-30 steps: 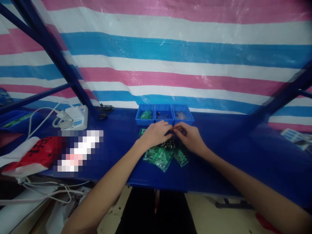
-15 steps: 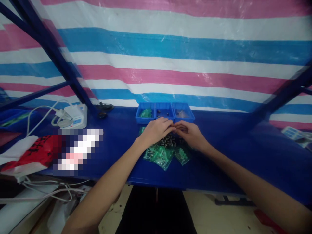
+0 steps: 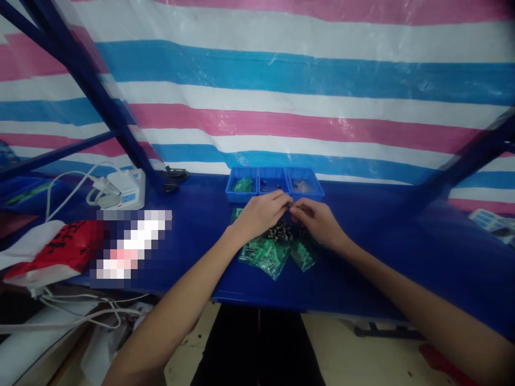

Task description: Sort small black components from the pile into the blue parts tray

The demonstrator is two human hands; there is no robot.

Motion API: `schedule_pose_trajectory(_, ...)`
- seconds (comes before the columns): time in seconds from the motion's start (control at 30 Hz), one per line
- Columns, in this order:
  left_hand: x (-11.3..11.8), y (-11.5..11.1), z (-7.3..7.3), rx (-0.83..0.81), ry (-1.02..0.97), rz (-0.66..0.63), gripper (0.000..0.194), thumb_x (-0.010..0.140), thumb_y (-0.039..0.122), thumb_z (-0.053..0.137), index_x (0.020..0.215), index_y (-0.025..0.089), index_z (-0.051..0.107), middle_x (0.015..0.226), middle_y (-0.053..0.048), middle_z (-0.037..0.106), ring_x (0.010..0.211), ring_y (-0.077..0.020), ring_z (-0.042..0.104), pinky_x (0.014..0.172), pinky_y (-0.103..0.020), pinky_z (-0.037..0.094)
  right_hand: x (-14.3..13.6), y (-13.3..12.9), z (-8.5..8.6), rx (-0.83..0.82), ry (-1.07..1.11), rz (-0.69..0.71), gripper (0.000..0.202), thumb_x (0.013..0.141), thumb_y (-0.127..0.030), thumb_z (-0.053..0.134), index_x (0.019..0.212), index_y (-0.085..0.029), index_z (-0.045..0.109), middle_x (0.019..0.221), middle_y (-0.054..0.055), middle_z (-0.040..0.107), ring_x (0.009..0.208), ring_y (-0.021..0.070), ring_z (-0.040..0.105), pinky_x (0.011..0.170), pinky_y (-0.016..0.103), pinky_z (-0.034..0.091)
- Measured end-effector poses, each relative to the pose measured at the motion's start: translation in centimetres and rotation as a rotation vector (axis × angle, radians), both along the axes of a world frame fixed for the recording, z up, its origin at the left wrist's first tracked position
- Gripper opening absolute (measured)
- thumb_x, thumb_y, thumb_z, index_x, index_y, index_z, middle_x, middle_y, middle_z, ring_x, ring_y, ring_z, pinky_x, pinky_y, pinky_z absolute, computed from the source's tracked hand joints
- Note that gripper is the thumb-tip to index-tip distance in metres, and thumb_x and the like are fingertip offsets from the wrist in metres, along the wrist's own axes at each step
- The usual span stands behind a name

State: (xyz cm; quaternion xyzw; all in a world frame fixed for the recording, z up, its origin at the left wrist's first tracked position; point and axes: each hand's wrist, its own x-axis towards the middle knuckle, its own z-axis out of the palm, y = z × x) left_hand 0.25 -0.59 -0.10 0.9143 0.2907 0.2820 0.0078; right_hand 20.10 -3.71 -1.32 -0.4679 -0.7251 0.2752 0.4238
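Note:
My left hand (image 3: 267, 210) and my right hand (image 3: 316, 219) meet fingertip to fingertip over the blue table, both closed in a pinch. Between the fingertips is something small and dark, too small to name. Right below lies a pile of small black and metallic parts (image 3: 281, 231), partly covered by the hands. Nearer to me are green-tinted clear plastic bags (image 3: 267, 260) with slim metal pieces inside, and a smaller such bag (image 3: 302, 256) to the right. Behind the hands stand three joined blue bins: the left bin (image 3: 231, 187) holds green plastic, the middle bin (image 3: 267, 174) a few small parts, the right bin (image 3: 317, 185) clear plastic.
A white power strip (image 3: 134, 187) with cords stands at the left, with a black object (image 3: 171, 185) beside it. A red and white bag (image 3: 72, 246) lies in front. Blue frame posts (image 3: 94, 96) rise at both sides before a striped sheet (image 3: 281, 75).
The fingertips have parted slightly, so a small dark item shows between them. The whole view has shifted a little; the bags and bins lie as before.

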Motion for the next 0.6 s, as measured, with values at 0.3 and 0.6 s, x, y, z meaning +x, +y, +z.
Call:
schedule_pose_trajectory(0.3, 0.28, -0.18, 0.13, -0.015, 0.025, 0.029, 0.023, 0.107, 0.032, 0.042, 0.114, 0.017, 0.059, 0.106, -0.006, 0.066, 0.094, -0.0181, 0.065, 0.077, -0.028, 0.049, 0.29, 0.1, -0.37, 0.172, -0.024, -0.117, 0.015, 0.094, -0.037, 0.061, 0.094, -0.022, 0.064, 0.083, 0.003, 0.071, 0.076, 0.0189, 0.068, 0.064, 0.028, 0.051)
schedule_pose_trajectory(0.6, 0.32, 0.21, -0.16, -0.054, 0.001, 0.011, 0.025, 0.106, 0.033, 0.042, 0.101, 0.018, 0.062, 0.092, -0.004, 0.066, 0.089, -0.019, 0.065, 0.075, -0.03, 0.048, 0.32, 0.23, -0.48, 0.267, -0.206, -0.068, 0.011, 0.094, -0.025, 0.058, 0.1, -0.022, 0.066, 0.091, 0.004, 0.075, 0.08, 0.0203, 0.071, 0.066, 0.029, 0.052)
